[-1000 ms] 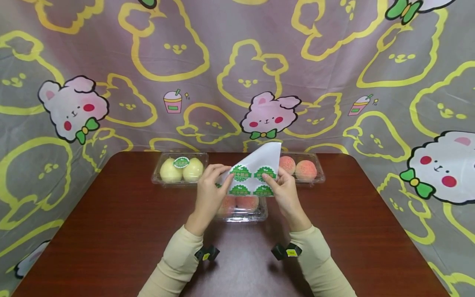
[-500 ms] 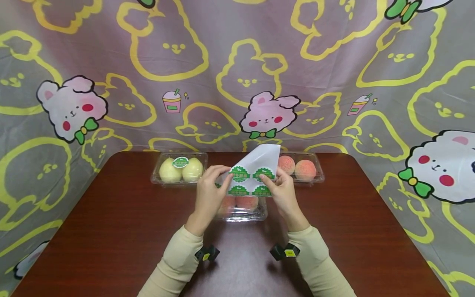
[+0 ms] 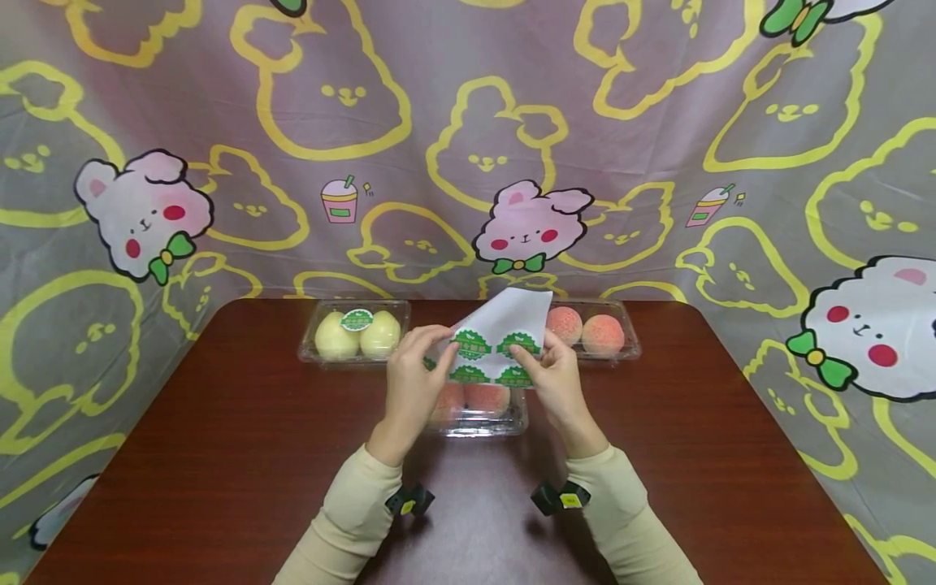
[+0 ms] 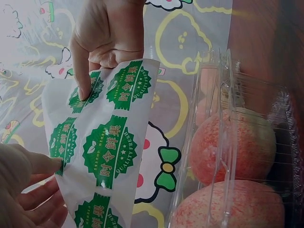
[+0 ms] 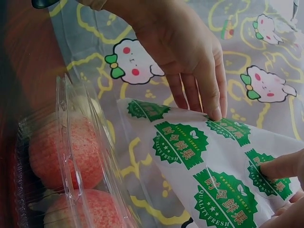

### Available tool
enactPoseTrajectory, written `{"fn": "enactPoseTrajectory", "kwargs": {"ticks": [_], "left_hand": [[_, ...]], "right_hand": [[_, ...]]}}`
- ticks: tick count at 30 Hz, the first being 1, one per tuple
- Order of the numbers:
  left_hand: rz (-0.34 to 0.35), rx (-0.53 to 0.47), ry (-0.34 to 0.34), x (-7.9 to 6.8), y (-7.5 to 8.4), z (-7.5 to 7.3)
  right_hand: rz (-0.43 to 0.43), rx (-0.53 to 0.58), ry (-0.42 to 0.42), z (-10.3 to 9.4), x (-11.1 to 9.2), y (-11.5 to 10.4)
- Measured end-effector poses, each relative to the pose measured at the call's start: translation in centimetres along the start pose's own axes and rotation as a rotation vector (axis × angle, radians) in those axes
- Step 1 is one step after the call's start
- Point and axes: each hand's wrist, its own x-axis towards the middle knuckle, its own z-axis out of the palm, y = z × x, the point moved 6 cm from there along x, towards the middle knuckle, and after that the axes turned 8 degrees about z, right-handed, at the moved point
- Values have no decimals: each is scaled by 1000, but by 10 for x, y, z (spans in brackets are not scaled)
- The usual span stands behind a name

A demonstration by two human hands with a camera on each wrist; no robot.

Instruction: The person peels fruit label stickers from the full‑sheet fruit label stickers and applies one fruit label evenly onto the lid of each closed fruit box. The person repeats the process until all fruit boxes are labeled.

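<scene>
Both hands hold a white sheet of round green stickers (image 3: pixel 504 313) up over the middle of the table. My left hand (image 3: pixel 411 374) pinches its left edge, thumb on the front. At the right side my right hand (image 3: pixel 561 382) grips it, the thumb lying across a printed sticker (image 5: pixel 270 183). The sheet's upper part bends over to a pointed corner. Beneath it stands a clear plastic box (image 3: pixel 475 426) with peaches (image 4: pixel 232 147) inside, partly hidden by the sheet in the head view.
At the back left a clear box (image 3: pixel 310 353) of pale yellow-green fruit carries a green sticker (image 3: pixel 357 320) on its lid. Another clear box (image 3: pixel 632 345) with peaches stands at the back right. A patterned cloth (image 3: pixel 292 244) hangs behind the dark red-brown table (image 3: pixel 256 455).
The sheet's top corner has sunk a little and its upper part bends more. The right thumb has shifted slightly left and down on the sheet. The boxes stay put.
</scene>
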Motion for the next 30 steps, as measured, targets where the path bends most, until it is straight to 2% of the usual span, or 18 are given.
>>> {"fn": "enactPoseTrajectory", "kwargs": {"ticks": [13,20,30], "left_hand": [[26,-9,65,0,1,-3],[35,-10,80,0,0,-3],[35,-18,87,0,-1,-3]], "right_hand": [[-6,8,3,4,-2,1],[-3,-2,-19,9,-4,2],[4,-3,-7,7,-3,2]]}}
